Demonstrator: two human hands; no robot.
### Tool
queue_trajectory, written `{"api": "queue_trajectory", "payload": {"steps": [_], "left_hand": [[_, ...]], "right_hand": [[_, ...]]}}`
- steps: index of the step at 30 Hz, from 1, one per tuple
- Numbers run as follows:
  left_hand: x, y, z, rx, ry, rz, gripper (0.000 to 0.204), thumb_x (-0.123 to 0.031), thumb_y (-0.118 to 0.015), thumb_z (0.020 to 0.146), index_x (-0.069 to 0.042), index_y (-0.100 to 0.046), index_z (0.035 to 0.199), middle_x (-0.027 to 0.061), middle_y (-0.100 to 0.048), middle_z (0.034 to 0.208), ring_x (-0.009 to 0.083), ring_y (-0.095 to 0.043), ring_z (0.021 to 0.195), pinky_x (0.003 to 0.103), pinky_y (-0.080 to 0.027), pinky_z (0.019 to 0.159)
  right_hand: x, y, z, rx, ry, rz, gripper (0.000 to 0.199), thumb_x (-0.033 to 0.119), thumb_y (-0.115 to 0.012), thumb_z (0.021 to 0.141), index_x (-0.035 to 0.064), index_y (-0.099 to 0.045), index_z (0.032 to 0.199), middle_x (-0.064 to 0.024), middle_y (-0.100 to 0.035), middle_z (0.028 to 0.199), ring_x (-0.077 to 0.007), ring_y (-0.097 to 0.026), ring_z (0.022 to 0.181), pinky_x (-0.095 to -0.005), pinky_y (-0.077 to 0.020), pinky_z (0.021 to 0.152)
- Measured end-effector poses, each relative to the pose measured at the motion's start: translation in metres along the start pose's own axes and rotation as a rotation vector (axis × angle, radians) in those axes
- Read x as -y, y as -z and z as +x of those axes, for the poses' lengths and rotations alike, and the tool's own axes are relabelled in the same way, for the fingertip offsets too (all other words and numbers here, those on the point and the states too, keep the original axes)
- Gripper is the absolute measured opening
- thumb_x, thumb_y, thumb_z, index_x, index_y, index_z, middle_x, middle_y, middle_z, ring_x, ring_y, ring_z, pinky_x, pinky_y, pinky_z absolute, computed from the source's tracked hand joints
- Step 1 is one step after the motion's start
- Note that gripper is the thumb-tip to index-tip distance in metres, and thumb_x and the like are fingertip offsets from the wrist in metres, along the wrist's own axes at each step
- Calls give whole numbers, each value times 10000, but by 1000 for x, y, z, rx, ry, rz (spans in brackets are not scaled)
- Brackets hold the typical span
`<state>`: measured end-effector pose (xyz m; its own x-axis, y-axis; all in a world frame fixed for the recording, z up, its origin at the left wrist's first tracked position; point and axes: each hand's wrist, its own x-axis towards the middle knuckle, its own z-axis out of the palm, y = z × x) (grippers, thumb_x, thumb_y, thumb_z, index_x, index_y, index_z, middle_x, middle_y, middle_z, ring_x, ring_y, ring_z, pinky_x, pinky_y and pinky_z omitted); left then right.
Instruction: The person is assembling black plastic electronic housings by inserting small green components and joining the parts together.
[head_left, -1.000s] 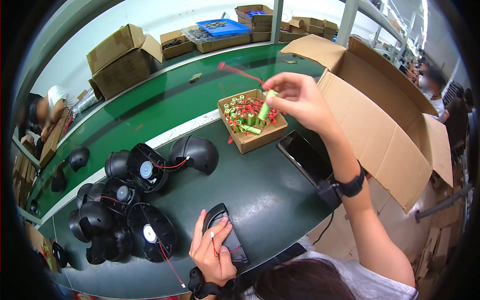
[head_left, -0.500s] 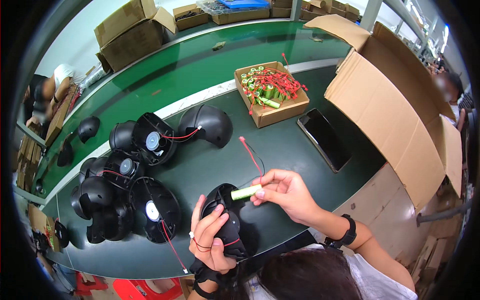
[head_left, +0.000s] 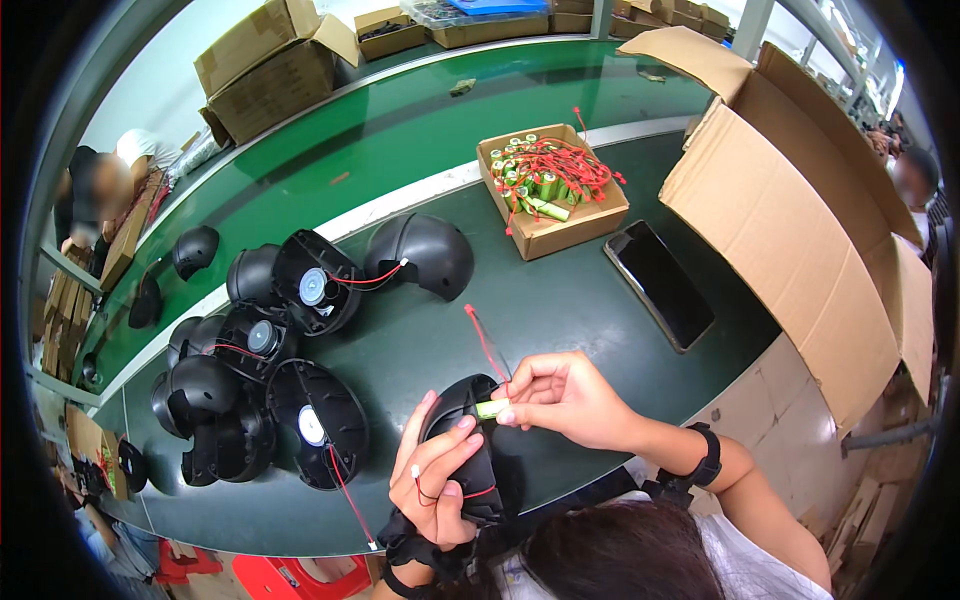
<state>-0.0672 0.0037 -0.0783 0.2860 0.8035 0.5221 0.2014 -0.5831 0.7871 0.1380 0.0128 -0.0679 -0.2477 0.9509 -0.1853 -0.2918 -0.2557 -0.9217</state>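
My left hand (head_left: 437, 478) is closed round a black plastic shell (head_left: 478, 455), held near the table's front edge. A red wire and a small white connector lie across its fingers. Between the thumb and fingers of my right hand (head_left: 555, 400) is a green battery (head_left: 490, 409). One end of the battery sits inside the shell's opening; how deep I cannot tell. From the battery a red and a black lead stick up, with a red plug (head_left: 470, 311) at the tip. The inside of the shell is mostly hidden.
Black shells, several with round speakers (head_left: 312, 426), stand at left on the dark green table. A cardboard tray (head_left: 570, 235) of green batteries with red leads is at the back, beside a phone (head_left: 660, 285). A large open carton (head_left: 780, 230) is at right. Other people sit beyond.
My right hand has brought the battery left and down, so that part of it is now inside the shell. My left hand keeps its hold on the shell.
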Motion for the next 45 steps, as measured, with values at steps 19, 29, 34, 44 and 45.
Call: {"api": "queue_trajectory", "payload": {"steps": [19, 29, 34, 44, 45], "left_hand": [[5, 13, 35, 369, -75, -155, 437, -109, -445, 694, 34, -724, 999, 167, -703, 1064, 479, -554, 1178, 532, -411, 1040], [-5, 9, 36, 298, 33, -65, 393, -203, -425, 848, 11, -716, 1004, 187, -665, 1138, 437, -497, 1237, 521, -365, 1052], [-15, 8, 43, 436, -77, 61, 453, 2, -477, 681, 2, -691, 1080, 162, -642, 1210, 471, -490, 1216, 532, -373, 1061], [-17, 3, 36, 447, -20, 2, 484, 39, -474, 707, -11, -676, 1144, 143, -614, 1212, 444, -450, 1254, 506, -355, 1075], [-16, 2, 37, 432, -21, -10, 476, 37, -475, 722, -18, -679, 1149, 138, -620, 1208, 438, -456, 1251, 503, -357, 1074]], "right_hand": [[-1, 26, 22, 292, 73, -221, 525, -11, -800, 738, -49, -590, 1218, -130, -619, 1259, -202, -592, 1159, -354, -500, 985], [29, 21, 8, 58, 708, -814, 295, 69, -756, 780, 14, -670, 1057, -96, -645, 934, -238, -661, 861, -306, -538, 763], [49, 7, -10, 230, 838, -942, 118, 37, -715, 772, 25, -650, 869, -68, -617, 861, -246, -630, 772, -337, -524, 657], [20, 35, 11, 292, 384, -486, 497, 89, -632, 898, 5, -497, 1369, -136, -529, 1395, -260, -502, 1285, -390, -406, 1062], [6, 36, 11, 323, 310, -286, 492, 74, -624, 906, 1, -491, 1374, -135, -516, 1405, -249, -471, 1310, -384, -383, 1085]]}}
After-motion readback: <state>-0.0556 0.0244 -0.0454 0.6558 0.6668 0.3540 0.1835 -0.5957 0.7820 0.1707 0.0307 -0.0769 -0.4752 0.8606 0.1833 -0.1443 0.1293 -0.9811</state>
